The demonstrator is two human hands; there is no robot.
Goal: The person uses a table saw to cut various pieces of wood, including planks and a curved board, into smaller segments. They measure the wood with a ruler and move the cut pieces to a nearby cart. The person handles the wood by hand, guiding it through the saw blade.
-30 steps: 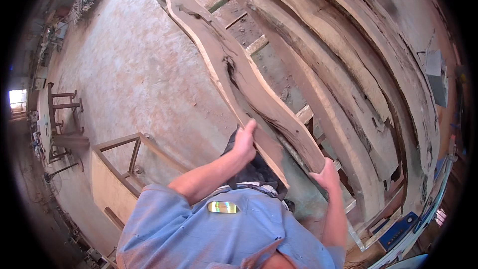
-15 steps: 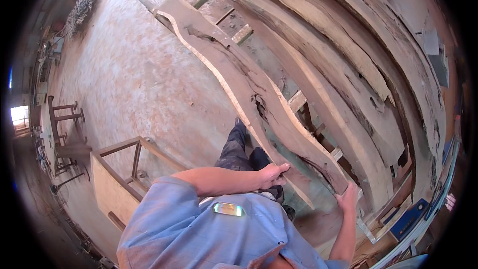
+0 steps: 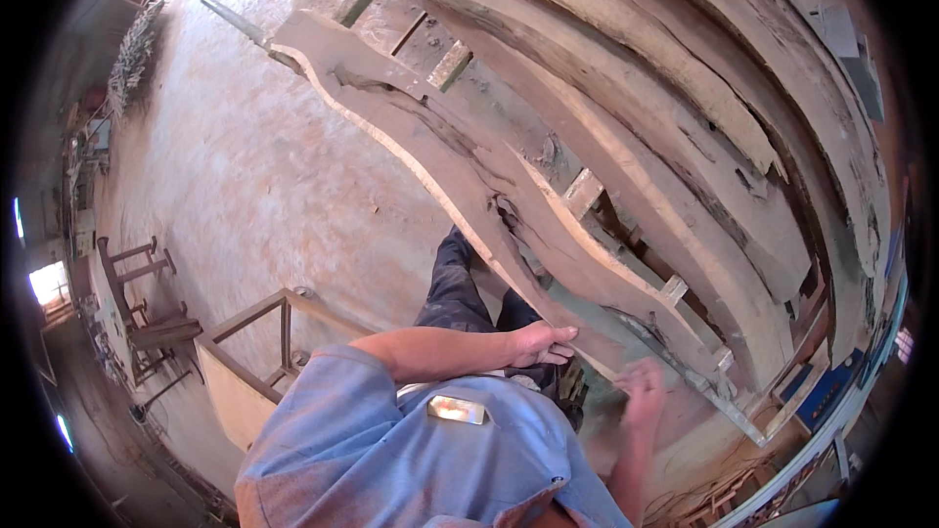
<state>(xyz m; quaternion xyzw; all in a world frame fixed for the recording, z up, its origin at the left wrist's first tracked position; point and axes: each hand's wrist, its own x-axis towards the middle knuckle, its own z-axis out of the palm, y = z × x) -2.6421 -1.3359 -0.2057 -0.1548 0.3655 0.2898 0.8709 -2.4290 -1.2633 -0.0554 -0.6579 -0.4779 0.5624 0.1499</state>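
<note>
A long brown live-edge wood slab (image 3: 391, 127) runs diagonally from the far left toward my body. It has dark cracks and a hole, and its near end is split into two prongs. My left hand (image 3: 544, 343) is closed at the left edge of the near prong, thumb on top and fingers partly below the edge. My right hand (image 3: 641, 389) is beside that prong's tip, fingers curled and blurred; whether it grips the wood is unclear. The right prong lies over the supports, with no hand on it.
More rough slabs (image 3: 626, 176) lie side by side to the right. Wooden blocks (image 3: 584, 194) and a metal bar (image 3: 734, 409) show beneath and beside the slab. A wooden frame (image 3: 240, 352) stands near my left side, and a bench (image 3: 132, 303) farther left. A blue case (image 3: 831, 389) sits at right.
My right hand has left the slab's right prong and moved left to the tip of the other prong. My left hand stays at the edge. The view has shifted slightly.
</note>
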